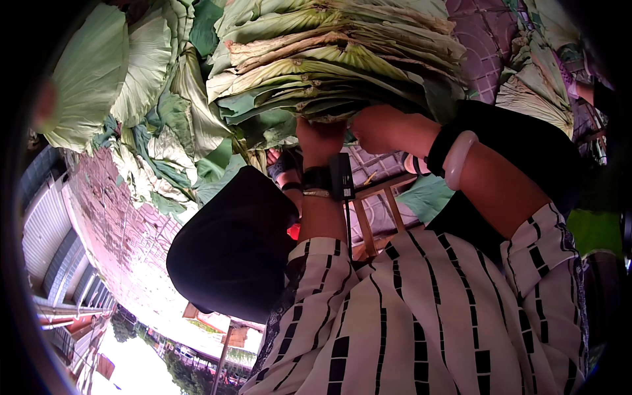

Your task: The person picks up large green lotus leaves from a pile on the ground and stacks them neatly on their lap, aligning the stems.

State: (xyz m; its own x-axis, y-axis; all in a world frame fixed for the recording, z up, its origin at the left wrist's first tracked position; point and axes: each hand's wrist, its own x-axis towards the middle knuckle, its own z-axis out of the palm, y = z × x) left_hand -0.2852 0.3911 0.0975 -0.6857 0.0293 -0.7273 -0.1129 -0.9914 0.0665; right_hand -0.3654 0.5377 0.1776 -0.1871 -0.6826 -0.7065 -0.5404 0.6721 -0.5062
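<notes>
while big green leaves lie spread over the paved ground at the far left, a thick stack of folded leaves fills the top middle of the view. below the spread leaves, a black rounded shape sits at lower centre-left; what it is cannot be told. just right of it the left hand reaches up to the underside of the stack, fingers curled around its lower edge, with a black wrist device strapped below. the right hand is next to it, touching the stack's bottom as well, fingers closed on the leaves, though the tips are hidden among them. a pale bangle circles the right wrist beside a black band. striped white sleeves cover both arms lower down. a wooden stool shows between the forearms. more leaves are piled at the far right.
</notes>
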